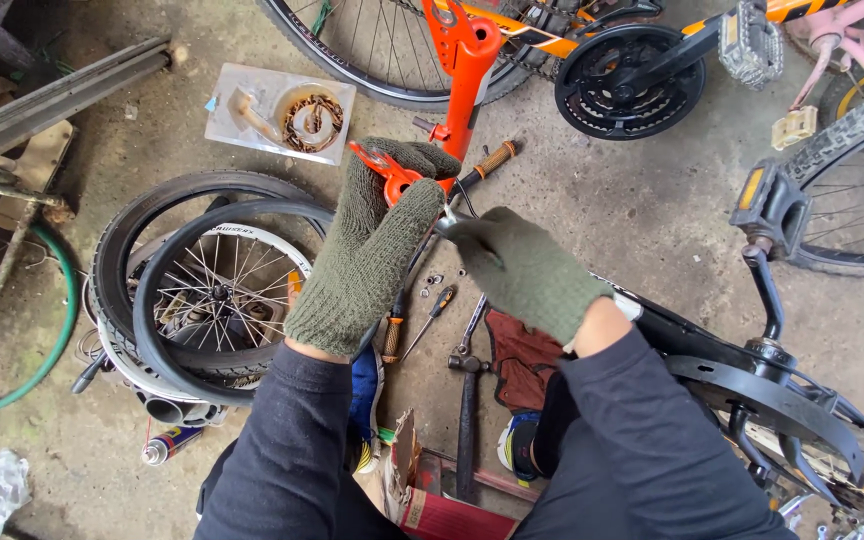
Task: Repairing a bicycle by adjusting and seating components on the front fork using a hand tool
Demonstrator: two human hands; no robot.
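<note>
Gloved hands at an orange bicycle frame part

Left hand (372,240) grasps the orange frame part (464,70); right hand (524,270) pinches a small metal piece (449,218) against it. Below lie screwdrivers (430,318) and a hammer (466,410); stacked wheels (202,290) left, black mudguard (772,395) right, parts tray (280,112) far.

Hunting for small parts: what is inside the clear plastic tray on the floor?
The clear plastic tray holds a round tin of rusty small parts and a pale tool-like piece; anything underneath is hidden.

Olive-green knitted gloves (372,250) cover both hands, sleeves (282,450) dark navy. The fork (467,70) is bright orange, tyres (167,290) black, hose (52,330) green, floor (632,200) grey concrete.
</note>
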